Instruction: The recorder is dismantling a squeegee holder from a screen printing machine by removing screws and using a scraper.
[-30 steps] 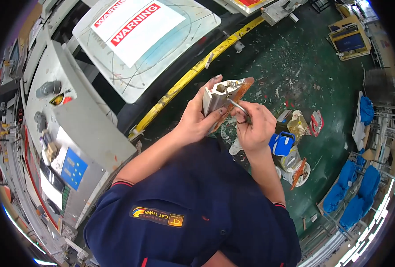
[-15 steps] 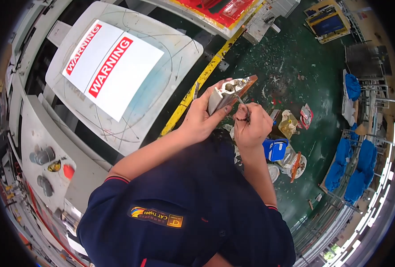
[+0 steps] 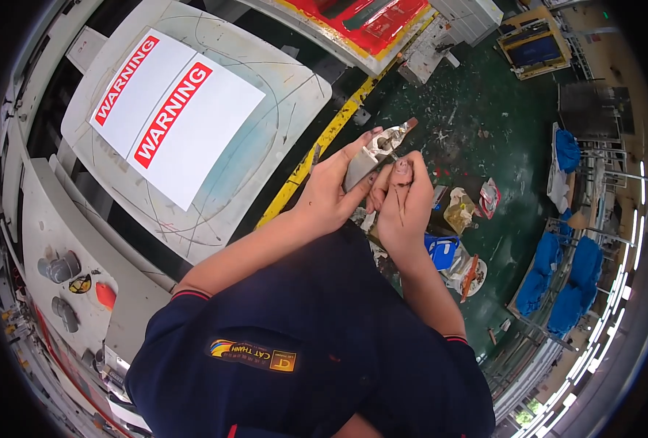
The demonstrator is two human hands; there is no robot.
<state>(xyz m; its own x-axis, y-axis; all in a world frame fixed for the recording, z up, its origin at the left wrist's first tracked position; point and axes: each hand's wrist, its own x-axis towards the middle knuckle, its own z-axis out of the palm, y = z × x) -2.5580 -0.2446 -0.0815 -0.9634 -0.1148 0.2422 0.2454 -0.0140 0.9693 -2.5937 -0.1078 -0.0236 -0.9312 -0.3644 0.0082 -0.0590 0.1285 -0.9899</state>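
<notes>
My left hand (image 3: 327,191) grips a grey metal holder (image 3: 364,165) with a reddish-brown blade edge, held tilted above the floor, its bright end pointing up and right. My right hand (image 3: 406,206) is closed just right of the holder, fingertips bent against its side, on a thin metal rod that is now almost wholly hidden by the fingers. Left of the hands, a white sheet with red printed bands (image 3: 203,131) lies on a scuffed pale platen (image 3: 302,95).
A red-and-yellow screen (image 3: 368,22) sits at top, above a yellow rail (image 3: 276,201). A grey machine panel (image 3: 90,244) is at left. A blue container (image 3: 442,252), bucket and rubbish stand on the floor (image 3: 514,146) at right, beside racks with blue pads (image 3: 580,270).
The view has swung, showing more of the platen and top screen. My right hand has turned and curled closer to the holder, covering the rod that showed earlier.
</notes>
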